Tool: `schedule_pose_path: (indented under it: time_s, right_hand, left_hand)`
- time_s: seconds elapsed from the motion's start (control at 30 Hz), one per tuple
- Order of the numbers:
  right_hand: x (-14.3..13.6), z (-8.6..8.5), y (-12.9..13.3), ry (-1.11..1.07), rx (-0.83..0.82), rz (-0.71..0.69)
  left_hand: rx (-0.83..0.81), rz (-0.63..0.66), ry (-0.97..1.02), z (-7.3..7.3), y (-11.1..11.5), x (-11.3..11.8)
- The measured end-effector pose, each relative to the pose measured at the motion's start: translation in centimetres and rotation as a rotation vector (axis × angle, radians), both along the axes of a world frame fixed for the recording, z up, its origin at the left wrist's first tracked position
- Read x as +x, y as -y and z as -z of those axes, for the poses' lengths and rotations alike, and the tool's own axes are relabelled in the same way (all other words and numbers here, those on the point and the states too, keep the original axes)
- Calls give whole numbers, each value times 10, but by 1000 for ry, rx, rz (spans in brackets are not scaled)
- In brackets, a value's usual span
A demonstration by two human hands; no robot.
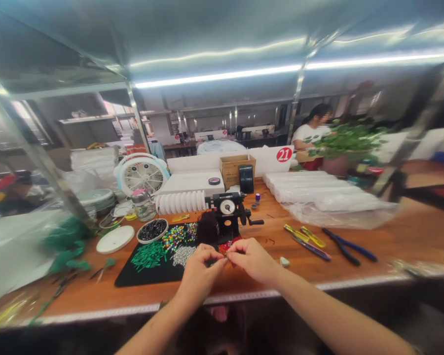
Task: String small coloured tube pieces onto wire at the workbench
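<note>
My left hand (pixel 203 268) and my right hand (pixel 252 260) meet at the fingertips near the table's front edge. Both are closed in a pinch, and what lies between the fingers is too small to make out. Behind them stands a black winding machine (pixel 227 209) with a dial, a crank and a white ribbed roll (pixel 181 202). Small red pieces (pixel 230 243) lie just beyond my fingertips. On a black mat left of my hands are green sticks (pixel 148 256), multicoloured beads (pixel 174 237), silvery pieces (pixel 183 256) and a dish of black pieces (pixel 152 230).
Pliers (pixel 350 246), yellow-handled tools (pixel 305 236) and a small white lump (pixel 284 262) lie on the right. Wrapped white rolls (pixel 318 192) are farther back. A fan (pixel 143 176) and white lid (pixel 115 239) are left. Another person (pixel 313 130) sits beyond the divider.
</note>
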State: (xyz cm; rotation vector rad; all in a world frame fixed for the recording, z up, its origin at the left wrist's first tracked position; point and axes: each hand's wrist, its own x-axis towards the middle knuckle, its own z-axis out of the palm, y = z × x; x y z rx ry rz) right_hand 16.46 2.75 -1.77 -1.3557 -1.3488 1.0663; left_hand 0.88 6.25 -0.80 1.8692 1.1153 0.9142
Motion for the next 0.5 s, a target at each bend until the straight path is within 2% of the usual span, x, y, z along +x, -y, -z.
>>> schedule_pose_path:
  time_s: [0.23, 0.5]
  right_hand:
    - [-9, 4, 6, 323, 254, -6]
    - [-5, 7, 10, 491, 349, -70]
  left_hand:
    - [-201, -14, -28, -8, -9, -5]
    - [-309, -82, 108, -4, -3, 1]
